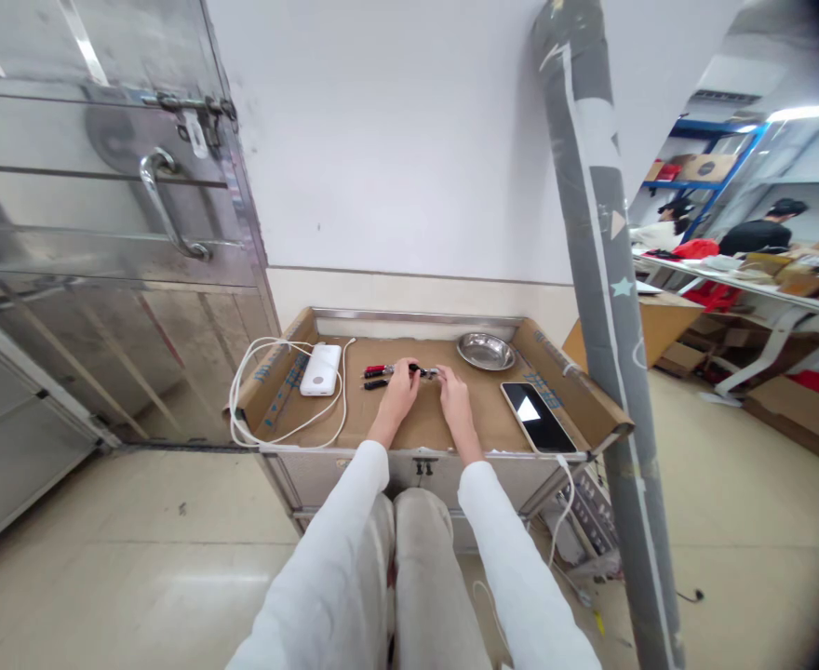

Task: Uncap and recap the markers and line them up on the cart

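Observation:
Both my hands rest on a cardboard-lined tray table (326, 326) in front of me. My left hand (400, 386) and my right hand (453, 389) close their fingers on a small dark pen-like object (424, 371) held between them. Just left of it lie a red-and-black pen (377, 369) and a black pen (375, 383), side by side on the cardboard. My fingers are curled round the object, so its exact shape is hard to make out.
A white power bank (321, 369) with a looping white cable (242, 400) lies at the left. A metal bowl (486, 351) sits at the back right, a phone (538, 416) at the right. A grey wrapped pillar (609, 307) stands right. Two people sit far right.

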`<state>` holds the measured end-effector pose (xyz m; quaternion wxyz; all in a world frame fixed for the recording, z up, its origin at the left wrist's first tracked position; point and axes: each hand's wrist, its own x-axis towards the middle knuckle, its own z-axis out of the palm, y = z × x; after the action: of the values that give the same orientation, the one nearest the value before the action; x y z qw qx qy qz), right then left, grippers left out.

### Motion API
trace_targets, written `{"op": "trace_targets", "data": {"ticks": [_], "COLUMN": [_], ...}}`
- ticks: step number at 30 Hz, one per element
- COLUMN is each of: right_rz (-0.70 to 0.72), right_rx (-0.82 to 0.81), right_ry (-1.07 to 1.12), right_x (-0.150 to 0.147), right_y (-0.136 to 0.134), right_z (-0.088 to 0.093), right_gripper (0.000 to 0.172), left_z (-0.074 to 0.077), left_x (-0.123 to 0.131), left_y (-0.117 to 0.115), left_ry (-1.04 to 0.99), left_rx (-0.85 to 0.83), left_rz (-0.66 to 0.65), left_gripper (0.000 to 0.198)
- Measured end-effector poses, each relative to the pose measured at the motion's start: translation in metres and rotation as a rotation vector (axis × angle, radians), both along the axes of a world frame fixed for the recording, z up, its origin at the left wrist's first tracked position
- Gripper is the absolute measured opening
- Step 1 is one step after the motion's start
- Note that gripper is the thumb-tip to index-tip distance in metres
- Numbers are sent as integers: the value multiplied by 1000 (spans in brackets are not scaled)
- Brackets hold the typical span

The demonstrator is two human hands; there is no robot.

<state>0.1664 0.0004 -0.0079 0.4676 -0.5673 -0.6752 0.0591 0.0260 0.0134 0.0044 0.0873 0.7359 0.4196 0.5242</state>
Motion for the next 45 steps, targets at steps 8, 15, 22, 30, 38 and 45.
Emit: {"op": "trace_targets", "data": {"ticks": [8, 15, 22, 30, 38, 45], "right_rz": [-31, -66, 37, -51, -122, -83], "right_rx": [-40, -122, -99, -70, -56, -58], "right_ry": [-33, -133, -236, -300, -466, -482], "right_x": [0, -3, -5, -4, -1, -4], "right_y": [0, -5, -1, -5, -2, -2], "right_z": [-2, 6, 0, 4, 1, 8], "right_gripper": [36, 38, 35, 44, 25, 26], "left_z": [-5, -5, -4, -4, -3, 2], "left_x": [-2, -2, -1, 2, 1, 0], "left_y": [2, 1, -2, -5, -6, -8], "left_ry": [211, 472, 547, 571, 584, 607], "left_rx": [-57, -62, -58, -101, -100, -128], "left_rz": [12, 162, 252, 217, 282, 429], "left_gripper": [16, 23, 21, 17, 10, 13]}}
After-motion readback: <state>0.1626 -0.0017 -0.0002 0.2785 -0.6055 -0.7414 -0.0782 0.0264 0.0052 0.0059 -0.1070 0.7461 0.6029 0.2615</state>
